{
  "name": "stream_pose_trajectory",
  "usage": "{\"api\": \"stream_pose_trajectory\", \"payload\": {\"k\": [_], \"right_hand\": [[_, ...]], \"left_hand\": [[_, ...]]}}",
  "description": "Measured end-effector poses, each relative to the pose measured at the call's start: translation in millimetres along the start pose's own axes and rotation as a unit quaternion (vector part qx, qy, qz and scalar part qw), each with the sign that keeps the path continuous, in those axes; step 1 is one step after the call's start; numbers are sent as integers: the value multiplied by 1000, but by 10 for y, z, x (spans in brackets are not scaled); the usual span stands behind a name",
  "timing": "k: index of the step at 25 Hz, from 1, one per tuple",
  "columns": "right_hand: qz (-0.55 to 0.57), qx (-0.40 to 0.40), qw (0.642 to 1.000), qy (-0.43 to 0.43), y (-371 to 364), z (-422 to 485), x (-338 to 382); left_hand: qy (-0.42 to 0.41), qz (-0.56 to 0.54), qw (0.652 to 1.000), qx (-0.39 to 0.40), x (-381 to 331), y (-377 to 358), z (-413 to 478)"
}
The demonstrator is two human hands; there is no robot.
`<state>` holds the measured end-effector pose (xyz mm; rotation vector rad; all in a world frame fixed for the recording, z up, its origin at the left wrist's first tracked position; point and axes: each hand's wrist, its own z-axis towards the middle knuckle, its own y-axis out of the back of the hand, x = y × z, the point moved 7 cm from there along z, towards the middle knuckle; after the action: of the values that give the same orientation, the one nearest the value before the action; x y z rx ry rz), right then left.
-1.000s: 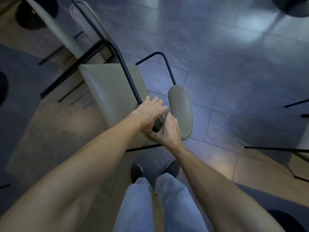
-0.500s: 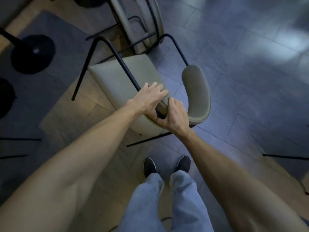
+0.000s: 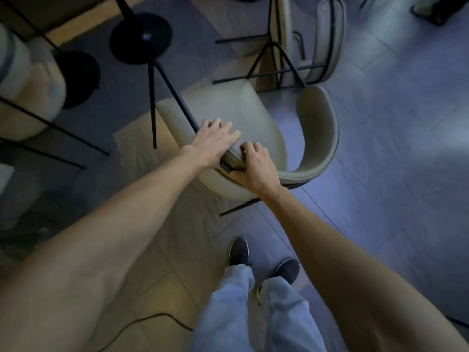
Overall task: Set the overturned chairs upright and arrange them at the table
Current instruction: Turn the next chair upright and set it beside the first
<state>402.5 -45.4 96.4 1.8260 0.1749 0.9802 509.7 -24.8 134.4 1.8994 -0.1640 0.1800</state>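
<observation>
a view from a head-worn camera looking down at a dim tiled floor. at the far left stands an upright cushioned chair (image 3: 28,80) on thin black legs, and just right of it the round black table base (image 3: 141,38) with its post rising out of view. in the middle a beige chair (image 3: 243,128) lies tipped on its side, black legs pointing left and far, curved backrest to the right. the left hand (image 3: 214,139) rests spread, fingers open, over the seat edge and the black leg rail; whether the palm grips the rail cannot be told. just right of it, touching, the right hand (image 3: 256,168) is curled closed around the near seat rim. a second overturned chair (image 3: 299,39) lies beyond, far and right. the person's jeans and dark shoes are near, bottom centre.

the chair's long axis runs from the hands away toward the far left, so the legs lie on the table side; righting it likely means swinging those legs down and leftward, with both hands about equally near.

compared with half a second ago, the view has moved so the table base sits closer to centre, and the right foot has stepped back
</observation>
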Motion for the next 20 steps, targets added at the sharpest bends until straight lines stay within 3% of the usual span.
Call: {"api": "stream_pose_trajectory", "payload": {"k": [6, 10, 15, 20], "right_hand": [[-11, 94, 992, 86, -374, 211, 466], [-136, 227, 960, 94, -650, -10, 412], [-157, 281, 938, 130, -846, -78, 576], [-220, 302, 907, 194, -1072, -202, 660]], "left_hand": [[49, 34, 998, 32, 331, -344, -475], [58, -27, 994, 91, 486, -635, -828], [86, -68, 988, 110, 624, -858, -1124], [79, -116, 987, 77, 97, -1111, -1230]]}}
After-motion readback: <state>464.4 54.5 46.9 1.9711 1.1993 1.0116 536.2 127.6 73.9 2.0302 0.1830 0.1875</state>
